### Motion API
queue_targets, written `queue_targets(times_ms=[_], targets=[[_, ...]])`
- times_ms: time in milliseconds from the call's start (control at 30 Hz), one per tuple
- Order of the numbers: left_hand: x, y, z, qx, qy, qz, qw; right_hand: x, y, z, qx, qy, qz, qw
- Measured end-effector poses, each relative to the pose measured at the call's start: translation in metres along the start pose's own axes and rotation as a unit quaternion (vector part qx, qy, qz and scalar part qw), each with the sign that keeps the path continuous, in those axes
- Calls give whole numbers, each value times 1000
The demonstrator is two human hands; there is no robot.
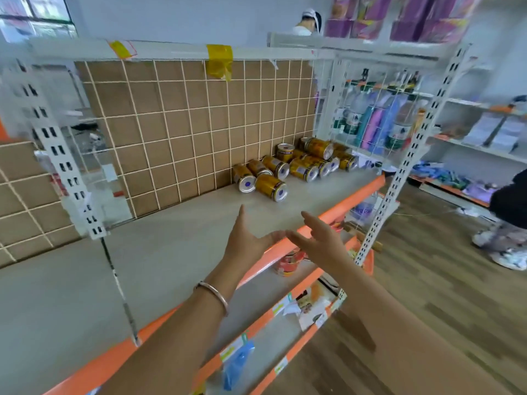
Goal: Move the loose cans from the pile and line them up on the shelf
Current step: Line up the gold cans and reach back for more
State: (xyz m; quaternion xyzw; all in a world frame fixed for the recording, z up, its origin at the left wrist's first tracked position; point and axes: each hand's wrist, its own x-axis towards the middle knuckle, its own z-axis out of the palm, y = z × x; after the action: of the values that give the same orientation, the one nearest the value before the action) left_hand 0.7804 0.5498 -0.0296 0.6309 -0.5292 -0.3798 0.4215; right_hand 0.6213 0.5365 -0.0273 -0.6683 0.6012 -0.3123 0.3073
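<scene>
A pile of several gold cans (302, 166) lies on its sides at the far right of the grey shelf (171, 252), against the brown wire-grid back. One can (285, 152) in the pile stands upright. My left hand (245, 240) reaches out over the shelf's orange front edge, fingers straight, holding nothing. My right hand (319, 240) is beside it, also open and empty. Both hands are well short of the cans.
A wire side panel (368, 118) closes the shelf's right end, with bottles behind it. White slotted uprights (410, 155) stand at the corners. Lower shelves (285, 303) hold red tins and packets. Someone stands on the wooden floor at the right edge (510, 206).
</scene>
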Motion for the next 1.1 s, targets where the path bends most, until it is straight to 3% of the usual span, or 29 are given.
queue_targets(times_ms=[267, 700, 867, 1100], targets=[[86, 9, 51, -36, -13, -20, 999, 75, 35, -26, -17, 7, 6, 1000], [236, -5, 79, -144, 70, -204, 966, 218, 60, -27, 39, -17, 63, 997], [285, -35, 91, -92, 104, -254, 957, 257, 66, -19, 44, -40, 58, 997], [280, 6, 83, 50, 37, -265, 962, 300, 79, -25, 2, -82, 32, 996]])
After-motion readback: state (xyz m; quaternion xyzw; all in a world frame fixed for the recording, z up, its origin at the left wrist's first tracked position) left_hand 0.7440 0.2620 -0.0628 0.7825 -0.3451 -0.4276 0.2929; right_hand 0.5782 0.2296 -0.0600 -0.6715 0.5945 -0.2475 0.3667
